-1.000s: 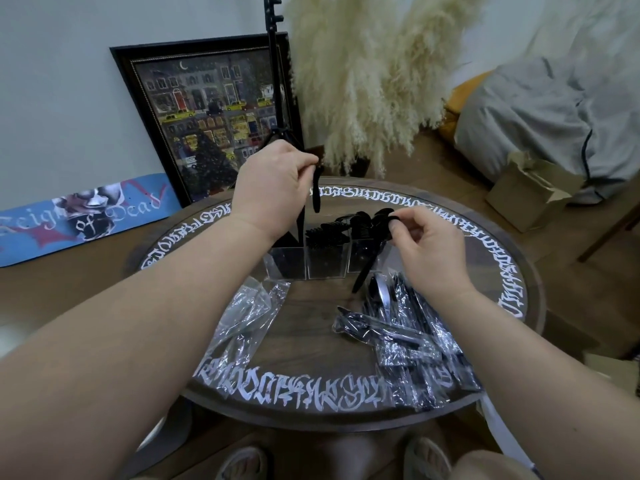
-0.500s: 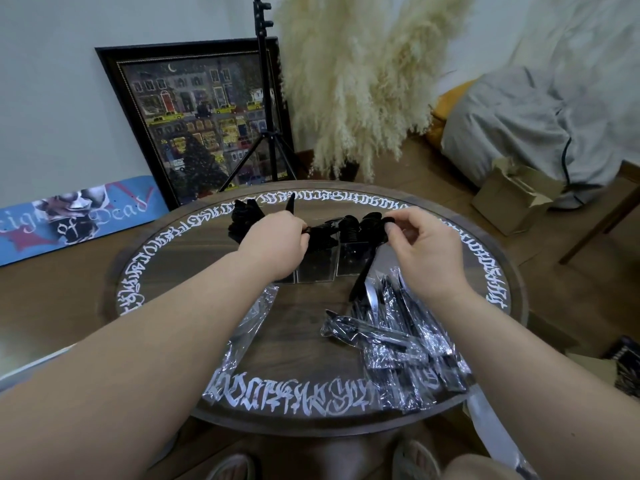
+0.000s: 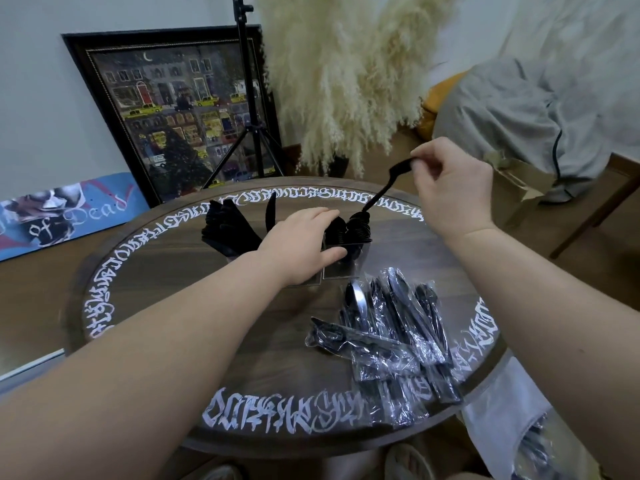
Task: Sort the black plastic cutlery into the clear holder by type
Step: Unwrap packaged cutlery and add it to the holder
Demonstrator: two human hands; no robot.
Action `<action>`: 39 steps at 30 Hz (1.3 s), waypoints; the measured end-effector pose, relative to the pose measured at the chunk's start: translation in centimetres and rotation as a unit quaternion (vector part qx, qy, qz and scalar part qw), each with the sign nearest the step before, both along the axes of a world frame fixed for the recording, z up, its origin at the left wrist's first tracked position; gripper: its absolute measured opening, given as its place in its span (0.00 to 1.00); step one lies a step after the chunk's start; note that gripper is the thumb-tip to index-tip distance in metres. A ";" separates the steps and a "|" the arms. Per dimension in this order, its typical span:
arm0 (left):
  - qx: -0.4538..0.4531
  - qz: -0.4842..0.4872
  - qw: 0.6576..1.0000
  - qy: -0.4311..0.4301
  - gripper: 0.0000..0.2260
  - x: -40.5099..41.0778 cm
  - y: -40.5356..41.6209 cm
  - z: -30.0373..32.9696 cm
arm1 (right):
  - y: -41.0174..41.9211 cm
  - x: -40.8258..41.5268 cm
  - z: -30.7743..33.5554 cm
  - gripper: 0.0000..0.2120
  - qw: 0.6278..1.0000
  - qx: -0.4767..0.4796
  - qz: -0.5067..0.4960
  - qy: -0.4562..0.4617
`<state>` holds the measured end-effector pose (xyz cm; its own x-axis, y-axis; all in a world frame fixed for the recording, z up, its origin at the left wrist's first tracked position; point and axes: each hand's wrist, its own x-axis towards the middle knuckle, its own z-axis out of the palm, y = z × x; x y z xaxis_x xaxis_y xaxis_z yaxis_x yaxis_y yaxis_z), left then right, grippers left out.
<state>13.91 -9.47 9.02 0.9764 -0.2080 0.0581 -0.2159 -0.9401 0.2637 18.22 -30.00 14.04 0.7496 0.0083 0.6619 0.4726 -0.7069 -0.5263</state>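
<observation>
The clear holder (image 3: 341,270) stands at the far middle of the round table (image 3: 166,271). Its left compartment holds a fan of black pieces (image 3: 227,226), one black piece (image 3: 270,211) sticks up in the middle, and black spoons (image 3: 356,228) fill the right compartment. My left hand (image 3: 301,244) rests on the holder with fingers stretched over its top and thumb against its front. My right hand (image 3: 450,188) is raised above the right compartment and pinches the wide end of a black cutlery piece (image 3: 388,183), whose thin end points down into the spoons. Wrapped black cutlery (image 3: 391,327) lies front right.
A black tripod (image 3: 256,133), a framed painting (image 3: 173,112) and pampas grass (image 3: 346,81) stand behind the table. A skateboard deck (image 3: 62,213) leans at left. A cardboard box (image 3: 512,181) and grey beanbag (image 3: 536,109) are at right. Clear wrappers (image 3: 502,410) hang off the table's near right edge.
My left hand came down from above the holder, let go of the black piece it held, and now rests on the holder. My right hand rose with a black piece.
</observation>
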 end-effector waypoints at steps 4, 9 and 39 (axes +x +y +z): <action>-0.012 0.009 1.000 -0.015 0.27 0.0 -0.1 -0.3 | 0.8 0.8 -1.5 0.06 0.997 -0.035 0.027 0.059; -0.025 0.018 0.999 -0.025 0.25 0.1 -0.3 -0.4 | 2.0 1.3 -2.9 0.10 0.982 -0.135 0.045 0.121; -0.008 0.015 0.999 -0.048 0.19 -9.6 -4.3 -5.5 | -4.5 -9.8 -9.5 0.10 0.954 -0.018 -0.050 0.294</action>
